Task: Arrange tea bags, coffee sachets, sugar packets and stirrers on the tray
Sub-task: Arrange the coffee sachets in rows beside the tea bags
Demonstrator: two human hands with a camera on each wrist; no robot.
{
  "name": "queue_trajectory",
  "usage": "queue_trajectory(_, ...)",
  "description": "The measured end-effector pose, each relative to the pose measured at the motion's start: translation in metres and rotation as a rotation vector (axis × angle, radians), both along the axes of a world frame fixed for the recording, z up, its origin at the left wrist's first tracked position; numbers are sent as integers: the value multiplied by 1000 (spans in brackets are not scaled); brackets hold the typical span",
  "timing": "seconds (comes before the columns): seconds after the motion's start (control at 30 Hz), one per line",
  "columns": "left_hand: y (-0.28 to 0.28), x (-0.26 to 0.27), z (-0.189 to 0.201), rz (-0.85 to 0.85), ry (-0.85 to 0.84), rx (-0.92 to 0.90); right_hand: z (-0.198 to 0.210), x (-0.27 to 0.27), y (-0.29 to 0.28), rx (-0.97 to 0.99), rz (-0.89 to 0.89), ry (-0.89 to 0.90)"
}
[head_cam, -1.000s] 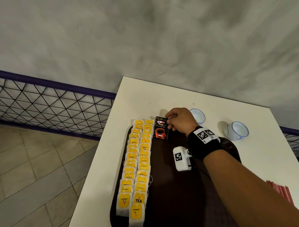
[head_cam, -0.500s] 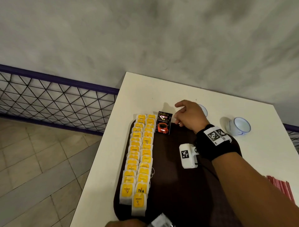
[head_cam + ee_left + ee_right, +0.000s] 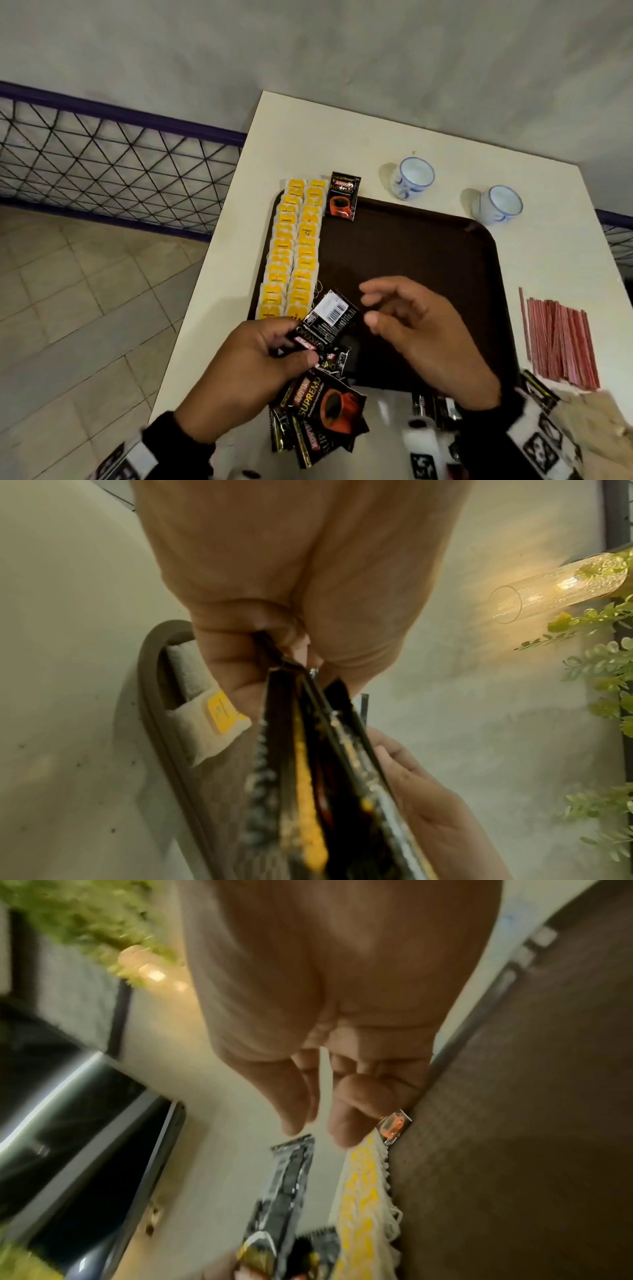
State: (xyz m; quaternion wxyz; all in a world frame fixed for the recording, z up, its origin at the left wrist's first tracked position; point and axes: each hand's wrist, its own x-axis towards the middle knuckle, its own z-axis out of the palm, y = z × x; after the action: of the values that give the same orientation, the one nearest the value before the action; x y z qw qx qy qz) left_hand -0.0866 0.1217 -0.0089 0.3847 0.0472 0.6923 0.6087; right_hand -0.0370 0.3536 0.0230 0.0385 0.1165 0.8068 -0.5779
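Left hand (image 3: 246, 363) grips a fanned bunch of coffee sachets (image 3: 322, 394) over the near left corner of the brown tray (image 3: 428, 274). Right hand (image 3: 421, 335) hovers just beside them, fingers relaxed, holding nothing. Two rows of yellow tea bags (image 3: 294, 246) line the tray's left side; one sachet (image 3: 342, 196) lies at the far edge. Red stirrers (image 3: 561, 342) on the bench (image 3: 308, 137), right of the tray.

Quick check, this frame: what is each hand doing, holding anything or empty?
Left hand: grips a fanned bunch of black coffee sachets.
Right hand: open, fingers loosely curled, holding nothing, beside the top sachet.
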Motion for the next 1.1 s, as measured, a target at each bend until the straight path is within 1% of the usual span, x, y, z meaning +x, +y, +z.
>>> queue_trajectory(0.07,4,3,3,-26,-10,-26,0,13,-5,238,133,156)
queue_trajectory(0.13,7,6,5,-60,-27,-24,-2,20,-8,441,297,231)
queue_trajectory(0.17,9,7,7,-86,-36,-31,-5,21,-10,506,354,238)
queue_trajectory(0.23,12,10,8,-158,-58,-28,-9,24,-10,568,412,219)
queue_trajectory(0.3,16,11,9,-228,-73,-16,-12,28,-10,567,438,201)
queue_trajectory(0.4,18,10,10,-300,-60,-31,-13,32,-6,517,476,170)
queue_trajectory(0.47,19,8,10,-335,-17,-52,-17,33,-4,500,515,158)
queue_trajectory(0.53,21,6,11,-362,8,-69,-20,33,-4,483,517,169)
queue_trajectory(0.6,23,5,13,-362,25,-81,-23,33,-4,422,435,218)
queue_trajectory(0.63,24,5,12,-356,36,-92,-25,33,-3,373,360,232)
queue_trajectory(0.67,24,5,11,-340,46,-100,-25,32,-2,320,265,220)
queue_trajectory(0.73,24,5,10,-280,38,-85,-24,28,1,181,71,138)
queue_trajectory(0.8,22,3,7,-209,66,-98,-23,23,5,51,-51,85)
queue_trajectory(0.87,22,0,5,-170,91,-123,-22,19,9,-41,-97,48)
queue_trajectory(1.0,29,1,5,-180,38,-121,-19,13,5,-169,-90,-43)
queue_trajectory(1.1,32,3,1,-120,55,-147,-19,8,1,-243,-101,-84)
